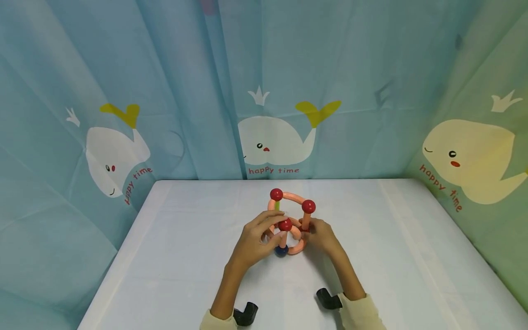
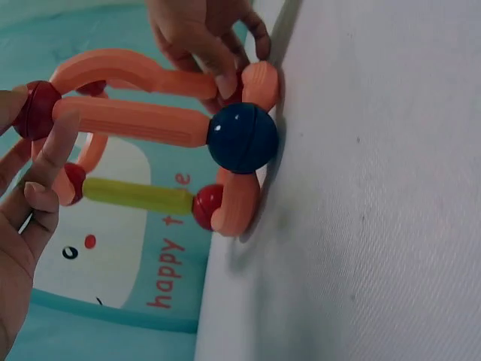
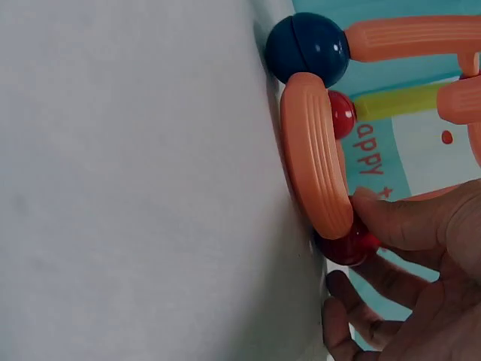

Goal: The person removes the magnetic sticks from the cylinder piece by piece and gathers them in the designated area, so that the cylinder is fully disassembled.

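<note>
A frame of orange magnetic rods and balls stands on the table, with curved rods making rings at its bottom and top. My left hand [image 1: 255, 236] pinches the near top red ball [image 1: 285, 224], which caps an upright orange rod [image 2: 135, 120]. Below that rod, a dark blue ball [image 2: 242, 138] sits at the tabletop. On the right side, my right hand [image 1: 323, 235] holds a lower red ball [image 3: 347, 247] between thumb and fingers, at the end of a curved orange rod [image 3: 312, 158]. A yellow-green rod [image 2: 139, 195] joins two red balls at the back.
The white table [image 1: 173, 256] reaches back to a light blue curtain [image 1: 350, 59] printed with whales. Black angled pieces [image 1: 246, 314] lie by both sleeve cuffs, near the front.
</note>
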A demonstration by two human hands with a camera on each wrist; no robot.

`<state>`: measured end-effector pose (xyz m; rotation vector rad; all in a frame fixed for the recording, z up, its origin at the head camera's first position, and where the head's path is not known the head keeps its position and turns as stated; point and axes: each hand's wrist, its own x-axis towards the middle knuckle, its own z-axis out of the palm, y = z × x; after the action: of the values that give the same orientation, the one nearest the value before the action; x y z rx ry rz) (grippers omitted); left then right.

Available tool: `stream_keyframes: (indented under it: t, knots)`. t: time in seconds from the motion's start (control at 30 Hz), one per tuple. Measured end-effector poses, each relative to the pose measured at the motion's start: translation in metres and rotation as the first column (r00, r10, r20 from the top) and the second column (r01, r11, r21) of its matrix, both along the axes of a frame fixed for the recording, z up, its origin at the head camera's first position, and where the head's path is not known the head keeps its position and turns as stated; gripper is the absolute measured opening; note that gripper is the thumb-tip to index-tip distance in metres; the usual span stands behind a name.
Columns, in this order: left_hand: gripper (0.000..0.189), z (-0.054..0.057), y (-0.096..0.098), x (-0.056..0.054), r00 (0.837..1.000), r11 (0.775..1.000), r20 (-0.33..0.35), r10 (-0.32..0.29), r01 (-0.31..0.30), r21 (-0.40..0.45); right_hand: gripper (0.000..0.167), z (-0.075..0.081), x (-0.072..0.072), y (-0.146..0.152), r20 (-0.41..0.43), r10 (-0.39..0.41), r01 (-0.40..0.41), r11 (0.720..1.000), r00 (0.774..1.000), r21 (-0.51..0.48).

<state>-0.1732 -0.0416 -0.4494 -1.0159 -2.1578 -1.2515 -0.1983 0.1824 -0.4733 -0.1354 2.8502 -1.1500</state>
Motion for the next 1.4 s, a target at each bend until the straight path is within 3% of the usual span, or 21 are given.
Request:
stream_keyframes:
  t: [0.27,0.43,0.53,0.7,0.87,1.03,1.2,1.4]
  knots:
    - [0.040,-0.006,0.007,0.000,1.000,0.999,0.003,-0.015,0.015,0.028,0.033,-0.002,-0.010,0.004,-0.010,0.051,-0.051,0.999,0.999,-0.005]
    - [0.037,-0.008,0.010,0.000,0.999,0.997,0.027,-0.035,0.034,0.064,0.037,0.005,-0.003,0.009,0.007,0.069,-0.069,0.998,0.998,0.001]
    - [0.037,-0.008,0.010,0.001,0.999,0.997,0.031,-0.035,0.033,0.071,0.038,0.018,0.009,0.016,0.023,0.091,-0.092,0.995,0.996,0.039]
    - [0.041,-0.009,0.011,0.003,0.998,0.998,0.051,-0.023,0.021,0.056,0.035,0.051,0.032,0.026,0.020,0.230,-0.231,0.970,0.973,0.082]
    - [0.040,-0.010,0.010,0.002,0.998,0.999,0.054,-0.017,0.014,0.047,0.032,0.072,0.042,0.021,-0.093,0.302,-0.301,0.953,0.949,0.022]
    - [0.038,-0.009,0.010,0.002,0.997,0.999,0.081,-0.016,0.012,0.053,0.032,0.068,0.040,0.011,-0.236,0.315,-0.333,0.942,0.919,-0.040]
    - [0.038,-0.010,0.011,0.000,0.998,0.998,0.053,-0.017,0.014,0.055,0.031,0.057,0.036,0.005,-0.280,0.328,-0.367,0.925,0.902,-0.099]
    - [0.037,-0.009,0.012,-0.002,0.999,0.997,0.021,-0.029,0.027,0.068,0.023,0.051,0.032,0.001,-0.326,0.298,-0.352,0.928,0.897,-0.120]
